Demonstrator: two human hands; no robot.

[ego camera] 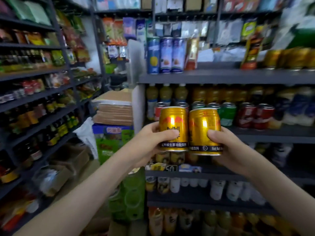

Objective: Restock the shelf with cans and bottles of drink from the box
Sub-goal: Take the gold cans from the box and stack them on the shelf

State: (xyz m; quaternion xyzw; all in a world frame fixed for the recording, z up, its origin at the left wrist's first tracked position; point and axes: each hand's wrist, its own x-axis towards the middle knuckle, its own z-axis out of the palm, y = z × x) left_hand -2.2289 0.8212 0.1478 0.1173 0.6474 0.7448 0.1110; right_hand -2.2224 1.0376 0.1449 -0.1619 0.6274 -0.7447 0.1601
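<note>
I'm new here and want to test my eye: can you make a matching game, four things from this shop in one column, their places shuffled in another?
1. nearest gold cans
2. tall blue cans
3. red cans
4. cardboard stack

A. middle shelf, behind the held cans
B. one in the left hand, one in the right hand
C. on top of a blue and green box
D. higher shelf, left end

Pairs: 1-B, 2-D, 3-A, 4-C

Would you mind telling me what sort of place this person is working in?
Probably a small grocery shop: dark metal shelves crowded with drink cans and bottles, snack packets hanging higher up, and stacked cardboard boxes beside them.
</note>
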